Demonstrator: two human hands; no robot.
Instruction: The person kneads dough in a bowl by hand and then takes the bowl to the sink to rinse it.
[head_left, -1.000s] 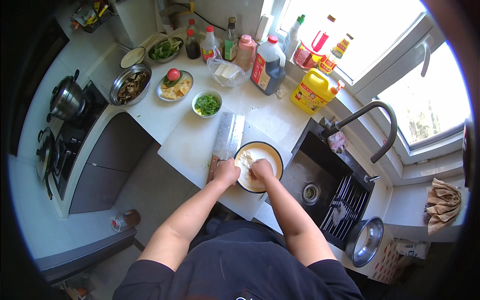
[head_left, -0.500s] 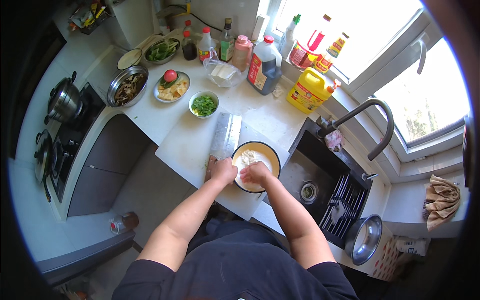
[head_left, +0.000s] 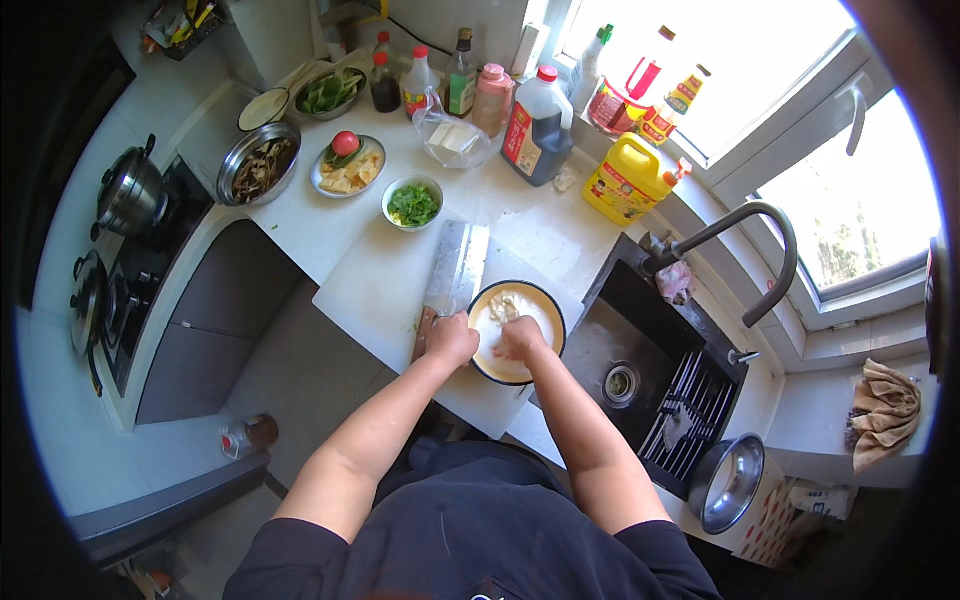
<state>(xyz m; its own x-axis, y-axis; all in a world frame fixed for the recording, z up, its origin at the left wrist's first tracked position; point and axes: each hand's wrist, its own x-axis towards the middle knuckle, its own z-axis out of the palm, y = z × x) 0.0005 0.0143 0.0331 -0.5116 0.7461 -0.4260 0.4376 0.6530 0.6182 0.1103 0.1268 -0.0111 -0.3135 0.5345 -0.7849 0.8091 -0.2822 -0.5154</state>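
A person in a dark short-sleeved top stood at a white kitchen counter, bare forearms reaching forward to a round bowl (head_left: 551,304) with a dark rim and a cream-yellow inside. The bowl sat on a white cutting board (head_left: 365,290), toward its right side, close to the sink. The left hand (head_left: 453,340) was closed on the bowl's left rim. The right hand (head_left: 522,340) was inside the bowl, fingers bent down into a white, floury mixture (head_left: 508,306) that was clumped toward the far side; whether those fingers gripped any of it could not be told, as their tips were hidden.

A cleaver (head_left: 457,268) lay flat on the board just left of the bowl, its wooden handle (head_left: 425,328) pointing toward the person, beside the left hand. Beyond the board stood a small bowl (head_left: 411,226) of chopped greens (head_left: 413,203). Farther left was a plate (head_left: 318,178) with a tomato (head_left: 345,143) and pale yellow pieces (head_left: 352,176). To the right was a black sink (head_left: 592,352) with a dark curved tap (head_left: 784,250).
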